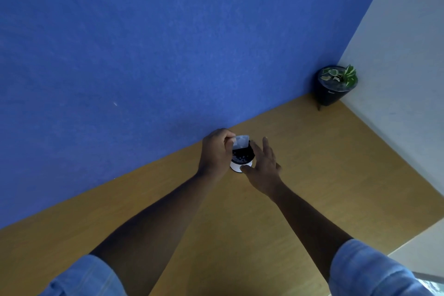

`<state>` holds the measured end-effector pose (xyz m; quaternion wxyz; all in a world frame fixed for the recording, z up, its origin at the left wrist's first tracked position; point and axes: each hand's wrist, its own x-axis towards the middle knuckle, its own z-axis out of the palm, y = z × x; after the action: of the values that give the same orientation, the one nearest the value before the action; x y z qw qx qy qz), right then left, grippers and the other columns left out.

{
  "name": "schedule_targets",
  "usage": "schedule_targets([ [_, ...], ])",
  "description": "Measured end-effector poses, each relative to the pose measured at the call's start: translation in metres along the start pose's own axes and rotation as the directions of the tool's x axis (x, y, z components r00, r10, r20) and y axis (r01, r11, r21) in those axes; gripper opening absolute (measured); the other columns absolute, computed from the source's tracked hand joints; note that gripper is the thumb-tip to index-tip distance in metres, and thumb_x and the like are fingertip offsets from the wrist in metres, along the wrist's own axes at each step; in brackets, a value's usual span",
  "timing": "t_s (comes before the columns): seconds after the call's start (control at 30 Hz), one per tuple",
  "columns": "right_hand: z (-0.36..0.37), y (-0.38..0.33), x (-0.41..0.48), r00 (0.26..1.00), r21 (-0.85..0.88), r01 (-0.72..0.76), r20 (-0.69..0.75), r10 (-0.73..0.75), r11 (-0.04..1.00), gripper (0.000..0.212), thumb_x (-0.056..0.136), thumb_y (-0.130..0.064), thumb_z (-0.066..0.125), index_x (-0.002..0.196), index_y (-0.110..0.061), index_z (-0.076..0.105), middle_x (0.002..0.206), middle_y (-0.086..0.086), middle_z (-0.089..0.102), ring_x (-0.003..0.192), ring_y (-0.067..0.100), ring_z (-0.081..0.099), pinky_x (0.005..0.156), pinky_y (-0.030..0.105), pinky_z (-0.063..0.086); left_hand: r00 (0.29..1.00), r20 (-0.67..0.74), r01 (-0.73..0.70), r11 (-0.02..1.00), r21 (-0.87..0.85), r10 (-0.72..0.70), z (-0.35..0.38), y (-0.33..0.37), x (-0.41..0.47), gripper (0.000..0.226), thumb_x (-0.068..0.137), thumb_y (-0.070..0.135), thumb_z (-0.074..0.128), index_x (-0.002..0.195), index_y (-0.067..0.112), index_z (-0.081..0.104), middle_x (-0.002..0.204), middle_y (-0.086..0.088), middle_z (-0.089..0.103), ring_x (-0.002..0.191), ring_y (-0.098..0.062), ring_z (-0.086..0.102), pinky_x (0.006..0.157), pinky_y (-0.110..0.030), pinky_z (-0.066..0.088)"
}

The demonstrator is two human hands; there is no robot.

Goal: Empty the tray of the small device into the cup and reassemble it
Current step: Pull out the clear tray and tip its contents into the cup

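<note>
Sleeves (84, 276) rolled, blue, at bottom corners. Left hand (215, 151) pinches a small clear tray (242, 142), tilted over the cup (241, 160). Cup white outside, dark inside with pale specks, standing on the wooden table (312, 163) close to the blue wall (168, 43). Right hand (263, 166) loose, fingers spread, thumb touching the cup's lower side; hand hides the cup's right edge. Device body not visible. Far right corner: black pot with a plant (337, 84), well apart, against the white wall (408, 55).
</note>
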<state>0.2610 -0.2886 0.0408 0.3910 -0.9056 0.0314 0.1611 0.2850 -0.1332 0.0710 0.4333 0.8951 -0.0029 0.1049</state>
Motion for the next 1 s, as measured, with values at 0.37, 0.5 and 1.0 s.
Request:
schedule_targets([
  [0.37, -0.008, -0.012, -0.008, 0.999, 0.161, 0.0, -0.038, 0.007, 0.987, 0.082, 0.1, -0.031, 0.066, 0.169, -0.025, 0.023, 0.18, 0.0, 0.018, 0.166, 0.022, 0.017, 0.133, 0.056, 0.016, 0.961, -0.068, 0.249, 0.948, -0.199, -0.267, -0.017, 0.007, 0.003, 0.013, 0.095, 0.011, 0.067, 0.096, 0.011, 0.08, 0.088, 0.001, 0.08, 0.083, -0.016, 0.076, 0.077, -0.029, 0.062],
  [0.5, -0.011, -0.013, -0.012, 0.994, 0.34, 0.062, -0.11, -0.026, 0.938, 0.067, 0.103, -0.017, 0.058, 0.166, -0.018, 0.034, 0.171, 0.002, 0.041, 0.157, 0.022, 0.038, 0.128, 0.043, 0.03, 0.921, -0.01, 0.355, 0.851, -0.387, -0.39, -0.027, 0.009, 0.003, 0.016, 0.097, 0.01, 0.067, 0.104, 0.006, 0.081, 0.098, -0.01, 0.083, 0.093, -0.026, 0.082, 0.084, -0.049, 0.07],
  [1.0, 0.005, -0.049, -0.064, 0.894, 0.898, -0.363, 0.411, -0.179, 0.248, 0.063, 0.112, -0.052, 0.038, 0.144, -0.003, 0.061, 0.122, 0.026, 0.073, 0.09, 0.039, 0.072, 0.083, 0.049, 0.058, 0.909, 0.174, 0.416, 0.802, -0.428, -0.379, -0.083, 0.001, -0.061, 0.021, 0.096, 0.014, 0.077, 0.114, 0.003, 0.082, 0.091, -0.007, 0.083, 0.073, -0.009, 0.075, 0.067, -0.019, 0.058],
])
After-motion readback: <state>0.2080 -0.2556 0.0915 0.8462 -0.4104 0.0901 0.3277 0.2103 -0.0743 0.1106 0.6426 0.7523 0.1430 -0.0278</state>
